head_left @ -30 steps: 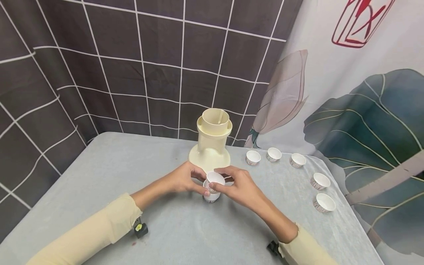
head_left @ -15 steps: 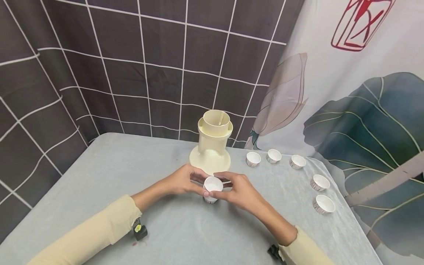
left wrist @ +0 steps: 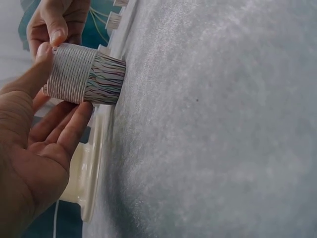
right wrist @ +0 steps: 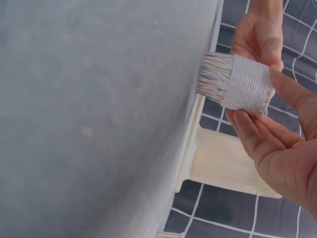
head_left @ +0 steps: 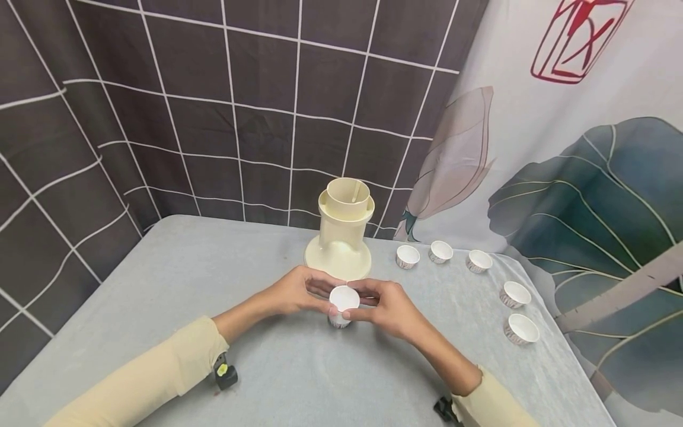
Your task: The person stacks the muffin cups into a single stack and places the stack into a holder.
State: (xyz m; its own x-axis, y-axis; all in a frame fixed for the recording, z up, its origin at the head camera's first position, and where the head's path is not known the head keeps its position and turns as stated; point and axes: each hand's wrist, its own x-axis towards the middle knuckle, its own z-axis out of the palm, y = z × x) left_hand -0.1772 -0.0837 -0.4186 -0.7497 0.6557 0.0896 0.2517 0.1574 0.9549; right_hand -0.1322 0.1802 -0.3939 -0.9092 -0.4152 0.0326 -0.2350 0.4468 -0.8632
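An upright stack of nested white paper cups with multicoloured striped sides (head_left: 344,298) is steadied between two bare hands on a grey cloth-covered table (head_left: 256,373), just in front of a cream plastic stand with a cylindrical top (head_left: 344,237). A second ago, the uppermost cup was held off-centre, its striped side exposed above the rim below; now that side has been hidden and the tops have been brought into line. The cup is thus judged to have been nested, and the work in hand to be down to seating and squaring. The stack is pinched on one side by the thumb and fingertips of the left hand (head_left: 295,292) and on the other by those of the right hand (head_left: 396,308), both spread only to its width. Five matching loose white cups (head_left: 478,268) are left spaced out in a curve to the person's right.
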